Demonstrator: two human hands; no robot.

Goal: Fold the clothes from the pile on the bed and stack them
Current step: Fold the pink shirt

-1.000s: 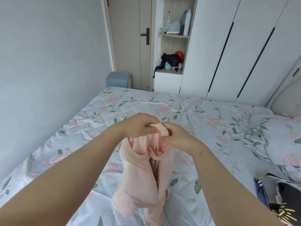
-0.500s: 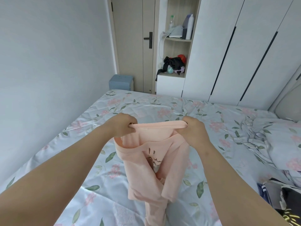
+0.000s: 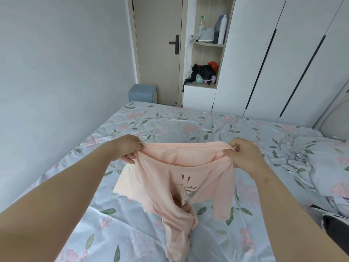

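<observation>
A pale pink T-shirt with a small dark print on it hangs in front of me over the bed. My left hand grips its top edge at the left end. At the right end, my right hand pinches the same edge. The edge is stretched almost straight between both hands. The lower part of the shirt droops in a twisted bunch and touches the floral sheet. A dark garment from the pile shows at the right edge.
A rumpled floral quilt lies at the right side of the bed. Behind the bed stand a door, an open shelf with bottles and dark cloth, white wardrobes and a blue bin. A wall runs along the left.
My hands have moved apart from touching each other to wide apart, spreading the pink shirt's top edge. The shirt has opened out and the print shows.
</observation>
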